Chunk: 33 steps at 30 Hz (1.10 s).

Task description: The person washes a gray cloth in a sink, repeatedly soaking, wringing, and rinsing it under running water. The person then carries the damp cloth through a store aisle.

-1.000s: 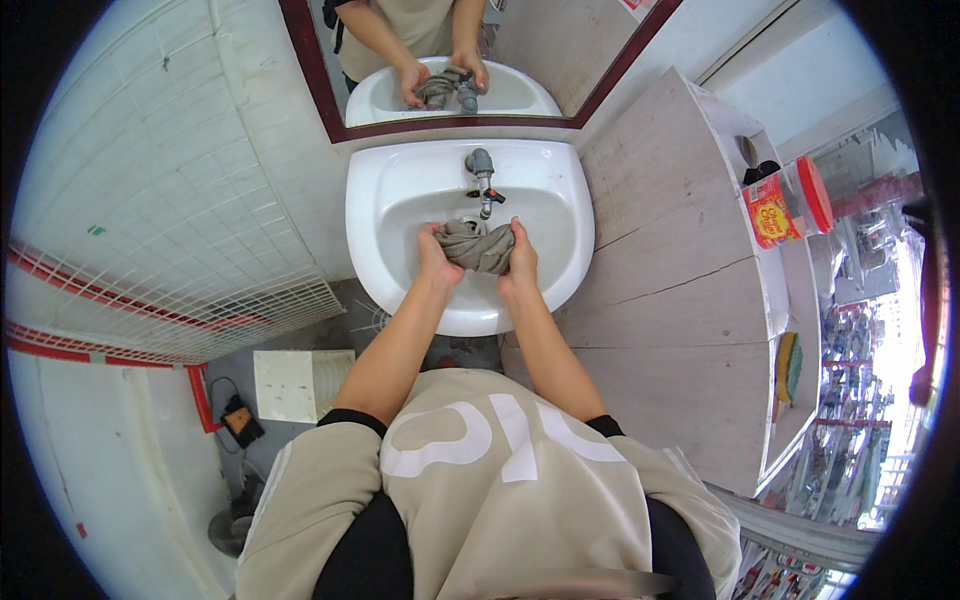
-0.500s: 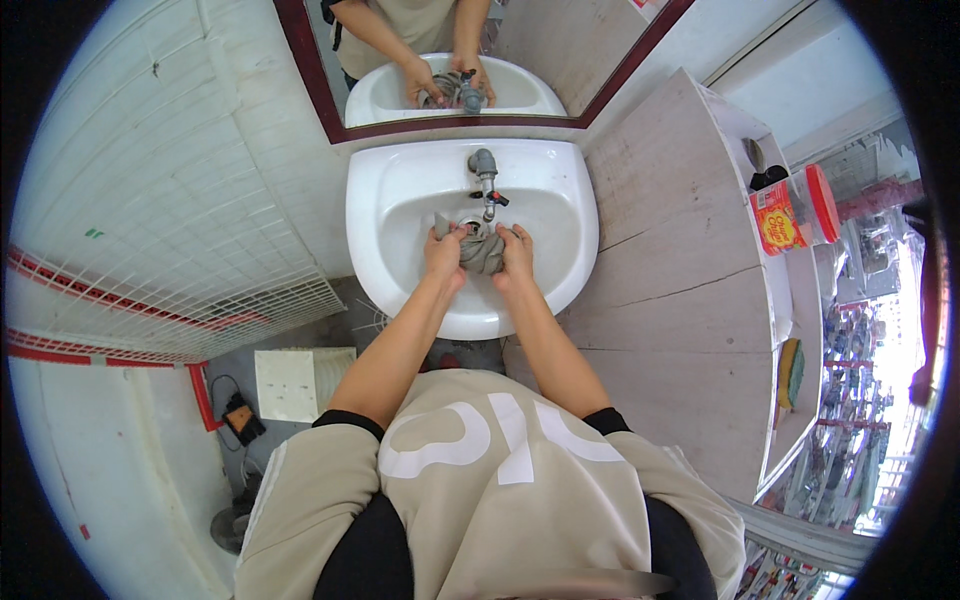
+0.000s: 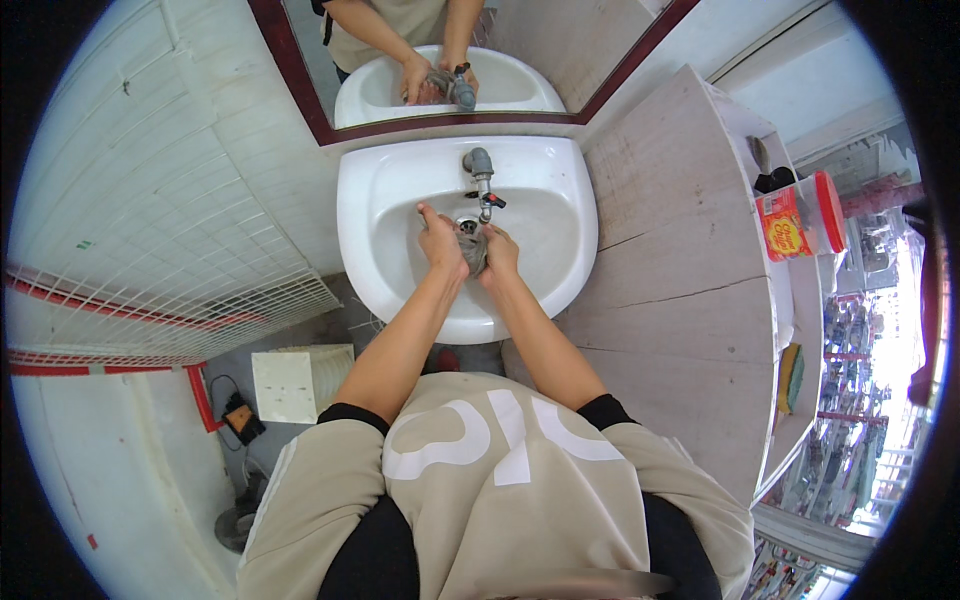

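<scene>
A wet-looking grey cloth (image 3: 473, 254) is bunched between my hands, low over the white washbasin (image 3: 375, 280). My left hand (image 3: 442, 246) presses the cloth from the left, its fingers curled against it and one digit sticking out toward the far left. On the other side my right hand (image 3: 502, 252) is closed round the cloth's right edge, just below the tap (image 3: 484, 190). The drain (image 3: 467, 226) shows beyond the cloth. Part of the cloth is hidden by my fingers.
A red-framed mirror (image 3: 440, 125) hangs behind the basin. To the right stands a wooden panel (image 3: 680, 290) with shelves holding a red-lidded jar (image 3: 800, 218) and a sponge (image 3: 789, 378). White wire mesh (image 3: 250, 260) and a cream box (image 3: 300, 383) are at left.
My hands have come closer together, and the cloth is squeezed into a smaller bunch. It no longer spreads left past my left hand, and the drain shows more fully.
</scene>
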Motion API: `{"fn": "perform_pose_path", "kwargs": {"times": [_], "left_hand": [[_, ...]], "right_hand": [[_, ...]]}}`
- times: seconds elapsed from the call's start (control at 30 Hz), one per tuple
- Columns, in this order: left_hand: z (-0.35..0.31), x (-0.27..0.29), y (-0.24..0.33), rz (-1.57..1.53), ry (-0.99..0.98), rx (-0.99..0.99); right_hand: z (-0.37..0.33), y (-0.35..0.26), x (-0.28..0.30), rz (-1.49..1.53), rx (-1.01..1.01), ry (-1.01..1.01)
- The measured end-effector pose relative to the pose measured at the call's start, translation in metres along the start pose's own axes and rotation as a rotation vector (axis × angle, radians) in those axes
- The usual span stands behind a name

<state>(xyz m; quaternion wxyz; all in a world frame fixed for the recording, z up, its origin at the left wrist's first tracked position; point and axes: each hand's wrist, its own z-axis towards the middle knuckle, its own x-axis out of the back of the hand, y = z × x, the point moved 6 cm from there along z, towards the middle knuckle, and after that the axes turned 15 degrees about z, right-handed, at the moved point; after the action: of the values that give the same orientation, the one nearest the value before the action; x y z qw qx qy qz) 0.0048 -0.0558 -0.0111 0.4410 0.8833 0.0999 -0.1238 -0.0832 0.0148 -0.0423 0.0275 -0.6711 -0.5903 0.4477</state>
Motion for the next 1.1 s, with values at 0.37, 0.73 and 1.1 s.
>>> {"fn": "perform_pose_path", "kwargs": {"times": [0.37,0.73,1.1], "left_hand": [[0.007,-0.010,0.002,-0.005,-0.176,-0.063],[0.005,0.002,0.012,0.285,-0.278,-0.220],[-0.009,0.032,0.012,1.026,-0.765,0.191]], "right_hand": [[0.006,0.003,-0.011,-0.072,-0.067,-0.017],[0.030,-0.001,-0.016,-0.229,0.027,-0.083],[0.051,-0.027,-0.008,-0.245,0.377,-0.103]]}}
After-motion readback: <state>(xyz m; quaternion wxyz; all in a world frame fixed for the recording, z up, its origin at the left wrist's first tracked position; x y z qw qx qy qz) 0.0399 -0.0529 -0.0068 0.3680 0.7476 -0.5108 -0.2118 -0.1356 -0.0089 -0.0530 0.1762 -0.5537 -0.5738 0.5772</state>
